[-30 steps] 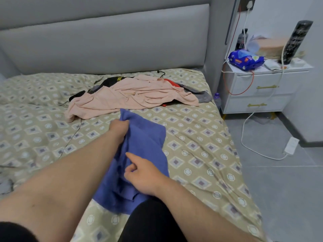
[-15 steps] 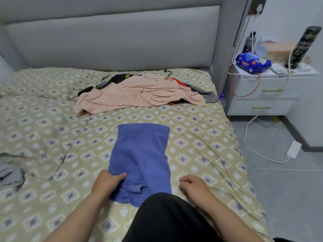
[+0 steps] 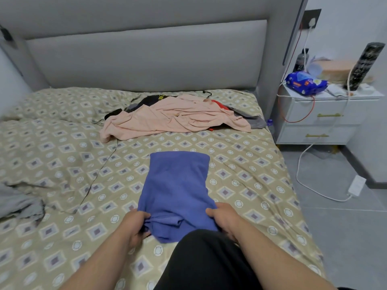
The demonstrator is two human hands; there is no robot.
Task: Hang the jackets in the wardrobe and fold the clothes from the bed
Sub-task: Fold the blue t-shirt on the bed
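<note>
Blue garment (image 3: 177, 185): lengthwise toward headboard (image 3: 146, 59)
Left hand (image 3: 136, 225): grips corner farthest from headboard
Right hand (image 3: 225, 218): grips other such corner, equally near

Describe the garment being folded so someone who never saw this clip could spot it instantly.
Start at the patterned bed below the grey headboard. Near its front edge lies the blue garment, its near end gripped by the left hand and right hand. It alone is blue and laid flat; the pink garment beyond lies crumpled.
</note>
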